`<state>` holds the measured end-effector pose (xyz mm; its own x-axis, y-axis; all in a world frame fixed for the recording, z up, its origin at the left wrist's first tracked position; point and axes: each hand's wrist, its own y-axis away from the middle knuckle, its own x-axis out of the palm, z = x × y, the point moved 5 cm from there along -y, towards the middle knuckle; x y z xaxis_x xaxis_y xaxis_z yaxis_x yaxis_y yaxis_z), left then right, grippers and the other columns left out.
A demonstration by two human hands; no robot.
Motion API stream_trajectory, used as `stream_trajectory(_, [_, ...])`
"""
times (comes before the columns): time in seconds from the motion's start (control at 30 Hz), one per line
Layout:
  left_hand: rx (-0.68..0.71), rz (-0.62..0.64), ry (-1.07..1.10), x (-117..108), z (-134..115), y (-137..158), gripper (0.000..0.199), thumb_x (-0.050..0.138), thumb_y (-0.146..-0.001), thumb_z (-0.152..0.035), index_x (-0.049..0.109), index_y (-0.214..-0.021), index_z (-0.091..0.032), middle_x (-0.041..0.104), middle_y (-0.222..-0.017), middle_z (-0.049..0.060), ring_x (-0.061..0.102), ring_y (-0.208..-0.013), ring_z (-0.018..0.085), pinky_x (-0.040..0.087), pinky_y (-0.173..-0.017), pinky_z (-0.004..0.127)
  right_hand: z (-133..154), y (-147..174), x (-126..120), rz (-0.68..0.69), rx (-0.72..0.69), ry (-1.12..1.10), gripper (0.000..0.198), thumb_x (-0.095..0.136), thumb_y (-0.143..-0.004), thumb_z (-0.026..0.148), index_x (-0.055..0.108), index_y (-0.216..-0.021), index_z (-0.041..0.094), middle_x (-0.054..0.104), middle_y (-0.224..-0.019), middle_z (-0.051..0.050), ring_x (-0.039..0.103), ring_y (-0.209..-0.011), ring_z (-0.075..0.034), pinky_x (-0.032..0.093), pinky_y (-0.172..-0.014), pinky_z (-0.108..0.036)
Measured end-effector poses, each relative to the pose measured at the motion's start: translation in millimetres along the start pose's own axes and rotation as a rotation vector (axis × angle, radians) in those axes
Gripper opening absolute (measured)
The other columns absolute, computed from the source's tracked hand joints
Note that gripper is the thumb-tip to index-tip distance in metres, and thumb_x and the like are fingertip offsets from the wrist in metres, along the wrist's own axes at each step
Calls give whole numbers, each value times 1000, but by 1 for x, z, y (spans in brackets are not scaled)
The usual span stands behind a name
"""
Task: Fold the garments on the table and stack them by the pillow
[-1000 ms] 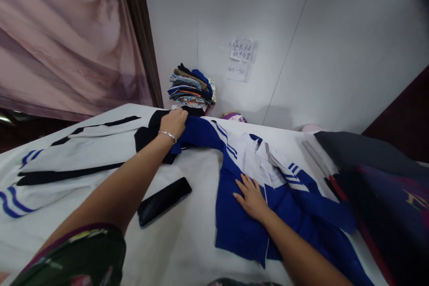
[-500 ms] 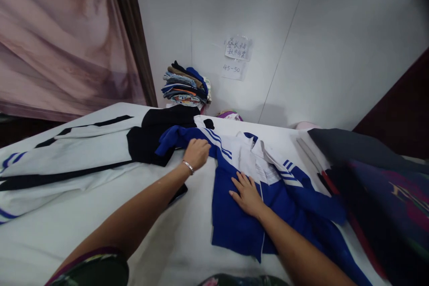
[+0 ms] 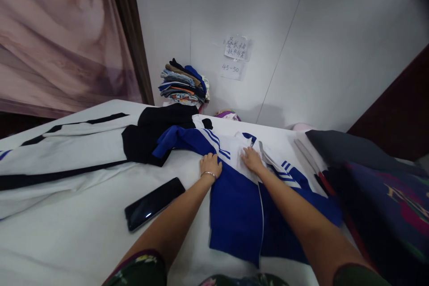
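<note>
A blue and white zip jacket (image 3: 234, 214) with striped sleeves lies spread on the white-covered table, front side up. At its left side, just under the sleeve, my left hand (image 3: 211, 166) has its fingers curled closed on the fabric. A silver bracelet circles that wrist. My right hand (image 3: 253, 160) is at the white chest part below the collar, its fingers bunched on the cloth by the front opening. Its fingertips are partly hidden in the white fabric. The left sleeve stretches out over a black and white garment (image 3: 83, 143).
A black phone (image 3: 154, 203) lies left of my left forearm. Folded dark clothes (image 3: 385, 196) are piled at the right. Beyond the table's back edge, a stack of folded clothes (image 3: 184, 82) stands by the wall, under handwritten paper signs (image 3: 234, 56).
My left hand has moved from the sleeve down to the jacket's side, uncovering the phone. My right hand has slid up from the blue front to the white chest, its fingers drawn together.
</note>
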<state>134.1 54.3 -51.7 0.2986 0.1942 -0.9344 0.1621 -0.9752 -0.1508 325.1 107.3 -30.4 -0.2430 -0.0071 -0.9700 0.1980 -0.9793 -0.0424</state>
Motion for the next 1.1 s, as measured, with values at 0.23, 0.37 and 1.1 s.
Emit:
stream_trajectory(0.23, [-45, -3, 117, 6, 7, -1, 36, 50, -86, -35, 59, -119, -23, 56, -124, 9, 47, -114, 27, 36, -94, 41, -26, -53, 8, 6, 118, 47, 44, 41, -91, 22, 53, -133, 19, 61, -124, -11, 49, -121, -27, 29, -102, -44])
stream_trajectory(0.37, [-60, -1, 180, 7, 10, -2, 40, 54, -84, -38, 58, -122, -24, 57, -124, 8, 49, -115, 26, 36, -94, 39, -39, -73, 3, -47, 163, 60, 42, 40, -87, 13, 64, -121, 20, 64, -122, -8, 56, -113, -22, 36, -97, -34])
stream_trajectory(1.1, [-69, 28, 166, 5, 8, -2, 52, 60, -81, -42, 52, -129, -24, 55, -130, 9, 48, -119, 27, 35, -97, 39, 37, 68, 36, 160, -335, -29, 61, 48, -89, 45, 37, -144, 19, 24, -155, -11, 15, -144, -27, 12, -114, -49])
